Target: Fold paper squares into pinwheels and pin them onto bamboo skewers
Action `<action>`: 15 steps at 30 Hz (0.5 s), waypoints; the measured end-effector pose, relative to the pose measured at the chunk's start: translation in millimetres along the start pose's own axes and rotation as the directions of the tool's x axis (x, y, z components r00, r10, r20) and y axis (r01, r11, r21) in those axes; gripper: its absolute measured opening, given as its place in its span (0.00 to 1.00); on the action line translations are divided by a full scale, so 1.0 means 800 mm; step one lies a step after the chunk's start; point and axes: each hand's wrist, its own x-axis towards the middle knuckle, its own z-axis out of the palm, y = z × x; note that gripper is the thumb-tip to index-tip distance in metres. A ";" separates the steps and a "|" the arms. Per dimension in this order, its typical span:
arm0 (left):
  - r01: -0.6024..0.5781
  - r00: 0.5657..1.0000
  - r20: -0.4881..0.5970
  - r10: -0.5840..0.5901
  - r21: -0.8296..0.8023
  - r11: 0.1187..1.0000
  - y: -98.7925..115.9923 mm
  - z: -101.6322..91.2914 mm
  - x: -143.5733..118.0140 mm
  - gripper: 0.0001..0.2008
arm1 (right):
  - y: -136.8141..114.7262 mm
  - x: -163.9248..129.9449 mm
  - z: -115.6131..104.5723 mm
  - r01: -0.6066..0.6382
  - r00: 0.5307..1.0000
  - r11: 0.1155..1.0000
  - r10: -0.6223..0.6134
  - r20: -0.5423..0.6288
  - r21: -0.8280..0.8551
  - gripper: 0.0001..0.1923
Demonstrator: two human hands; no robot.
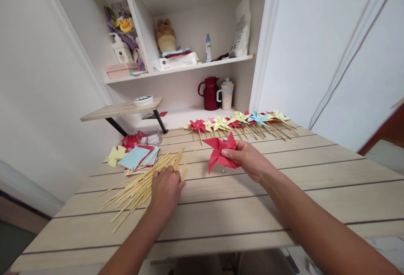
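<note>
A red paper pinwheel (217,153) is pinched between the thumb and fingers of my right hand (241,157), held just above the table. It has no stick on it. My left hand (166,184) rests on a loose pile of thin wooden sticks (135,193), its fingers curled down over them. Whether those fingers grip one stick is hidden by the back of the hand. Behind the pinwheel, a row of finished pinwheels on sticks (221,123) in red, yellow and blue lies along the table's back edge.
A stack of coloured paper squares (139,157) lies left of the sticks, beside a yellow paper pinwheel (115,156) and a clear bag (150,139). A small raised wooden shelf (123,110) stands behind. A red jug (211,94) and a cup (227,94) stand at the back.
</note>
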 end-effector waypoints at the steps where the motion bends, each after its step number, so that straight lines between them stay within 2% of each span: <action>1: 0.009 1.000 -0.002 -0.009 0.008 1.000 0.000 0.000 0.001 0.09 | 0.000 0.000 0.000 0.000 1.000 1.000 0.000 0.000 -0.001 0.16; 7: 0.029 0.999 -0.026 -0.029 0.013 0.999 -0.001 0.004 -0.001 0.09 | 0.000 0.001 0.000 0.017 1.000 1.000 -0.017 0.004 -0.017 0.16; 15: 0.098 0.991 -0.084 -0.104 -0.068 0.993 0.001 0.018 -0.003 0.10 | -0.001 0.000 0.000 0.020 1.000 1.000 -0.020 0.023 -0.004 0.15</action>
